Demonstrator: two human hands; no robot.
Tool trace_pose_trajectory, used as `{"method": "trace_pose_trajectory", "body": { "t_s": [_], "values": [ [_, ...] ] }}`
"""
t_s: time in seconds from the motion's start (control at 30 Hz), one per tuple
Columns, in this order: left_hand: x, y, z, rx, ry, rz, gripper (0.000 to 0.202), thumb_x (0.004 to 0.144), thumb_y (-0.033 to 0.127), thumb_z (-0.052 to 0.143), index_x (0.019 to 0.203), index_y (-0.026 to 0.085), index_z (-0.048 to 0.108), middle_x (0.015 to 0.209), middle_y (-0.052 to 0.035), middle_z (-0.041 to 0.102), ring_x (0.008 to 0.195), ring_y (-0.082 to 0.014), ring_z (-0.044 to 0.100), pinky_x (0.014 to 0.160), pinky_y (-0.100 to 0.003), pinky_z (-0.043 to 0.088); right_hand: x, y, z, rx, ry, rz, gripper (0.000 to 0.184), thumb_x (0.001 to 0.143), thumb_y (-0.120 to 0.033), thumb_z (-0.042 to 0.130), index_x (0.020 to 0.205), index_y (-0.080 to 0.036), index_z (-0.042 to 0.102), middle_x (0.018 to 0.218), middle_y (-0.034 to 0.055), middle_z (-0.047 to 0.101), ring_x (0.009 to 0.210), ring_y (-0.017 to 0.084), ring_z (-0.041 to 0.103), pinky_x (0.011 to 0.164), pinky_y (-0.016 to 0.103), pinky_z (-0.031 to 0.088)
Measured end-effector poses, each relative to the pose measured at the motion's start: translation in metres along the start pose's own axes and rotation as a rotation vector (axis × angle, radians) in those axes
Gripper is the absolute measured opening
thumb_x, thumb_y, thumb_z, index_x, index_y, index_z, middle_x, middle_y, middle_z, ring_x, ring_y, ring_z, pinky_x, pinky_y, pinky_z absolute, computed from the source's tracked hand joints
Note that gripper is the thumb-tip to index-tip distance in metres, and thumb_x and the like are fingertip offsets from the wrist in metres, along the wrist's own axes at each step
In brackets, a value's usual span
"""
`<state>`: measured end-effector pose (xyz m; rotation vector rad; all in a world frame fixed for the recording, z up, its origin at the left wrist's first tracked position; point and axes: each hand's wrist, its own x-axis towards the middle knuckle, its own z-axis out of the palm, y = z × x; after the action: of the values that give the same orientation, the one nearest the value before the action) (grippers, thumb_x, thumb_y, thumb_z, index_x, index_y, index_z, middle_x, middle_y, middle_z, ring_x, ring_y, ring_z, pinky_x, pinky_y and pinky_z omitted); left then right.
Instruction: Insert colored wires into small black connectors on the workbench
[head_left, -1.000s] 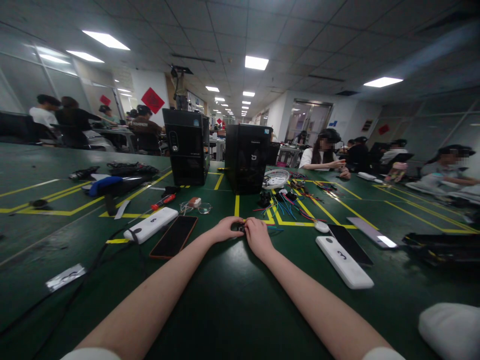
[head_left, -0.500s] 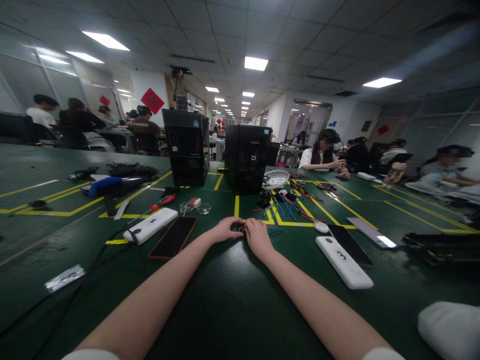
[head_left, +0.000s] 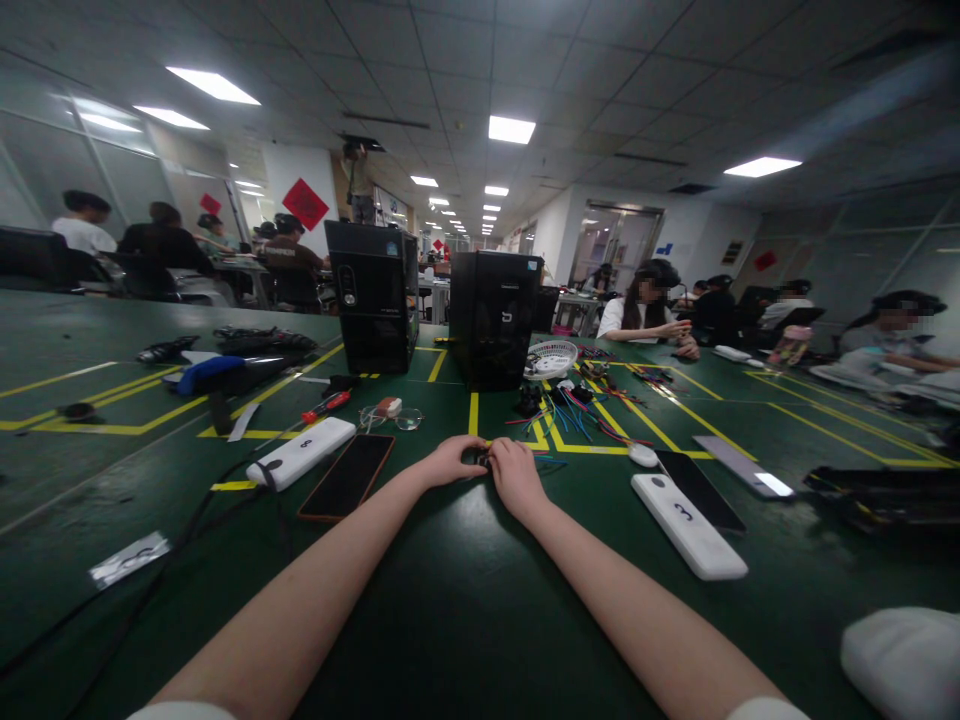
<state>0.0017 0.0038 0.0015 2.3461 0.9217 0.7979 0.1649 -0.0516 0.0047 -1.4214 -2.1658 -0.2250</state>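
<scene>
Both my arms reach forward over the green table, and the hands meet near its middle. My left hand (head_left: 455,460) curls its fingers and thumb round one side of a small dark part (head_left: 482,458). From the other side my right hand (head_left: 514,470) closes on the same part. Fingers cover most of it, so its kind does not show. Thin coloured wires (head_left: 551,461) stick out to the right of my right hand. Beyond lies a bunch of coloured wires with black connectors (head_left: 566,405).
Two black computer towers (head_left: 375,300) stand ahead. On the left lie a phone (head_left: 349,477), a white power bank (head_left: 304,452), glasses (head_left: 409,419) and a red screwdriver (head_left: 327,405). To the right are another white power bank (head_left: 688,525) and a white basket (head_left: 553,357). A co-worker (head_left: 649,310) sits across the table.
</scene>
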Motion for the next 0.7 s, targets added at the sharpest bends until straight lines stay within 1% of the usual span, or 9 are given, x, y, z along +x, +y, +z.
{"method": "trace_pose_trajectory", "body": {
  "t_s": [0.27,0.47,0.6,0.7],
  "values": [
    [0.000,0.000,0.000,0.032,0.014,-0.003,0.042,0.068,0.030,0.070,0.106,0.016,0.060,0.108,-0.0091,0.062,0.100,-0.0225,0.056,0.091,-0.035,0.041,0.001,-0.001,-0.003,0.035,0.005,0.000,0.017,0.086,-0.013,0.039,0.092,-0.019,0.053,0.096,0.0049,0.057,0.094,0.018,0.050,0.091,0.034,0.031],
    [0.000,0.000,0.000,0.038,0.013,-0.018,0.044,0.068,0.030,0.070,0.107,0.012,0.060,0.108,-0.0113,0.062,0.100,-0.0232,0.056,0.091,-0.035,0.041,0.002,0.000,-0.005,0.086,0.041,0.111,0.017,0.087,-0.014,0.035,0.085,-0.018,0.051,0.083,0.0038,0.056,0.083,0.017,0.051,0.084,0.032,0.034],
    [-0.001,-0.001,0.000,0.035,0.013,-0.021,0.042,0.068,0.029,0.069,0.105,0.014,0.060,0.107,-0.0099,0.062,0.099,-0.0227,0.057,0.091,-0.033,0.042,0.001,-0.002,-0.008,0.035,0.086,0.040,0.015,0.087,-0.016,0.038,0.086,-0.017,0.053,0.089,0.0057,0.055,0.088,0.018,0.049,0.084,0.032,0.034],
    [-0.001,-0.002,0.000,0.011,0.002,-0.017,0.040,0.069,0.029,0.068,0.106,0.015,0.060,0.107,-0.0086,0.063,0.099,-0.0218,0.057,0.091,-0.033,0.042,-0.002,-0.004,-0.014,-0.022,0.059,-0.048,0.014,0.087,-0.019,0.041,0.088,-0.017,0.055,0.089,0.0069,0.055,0.086,0.019,0.048,0.080,0.031,0.035]
  ]
}}
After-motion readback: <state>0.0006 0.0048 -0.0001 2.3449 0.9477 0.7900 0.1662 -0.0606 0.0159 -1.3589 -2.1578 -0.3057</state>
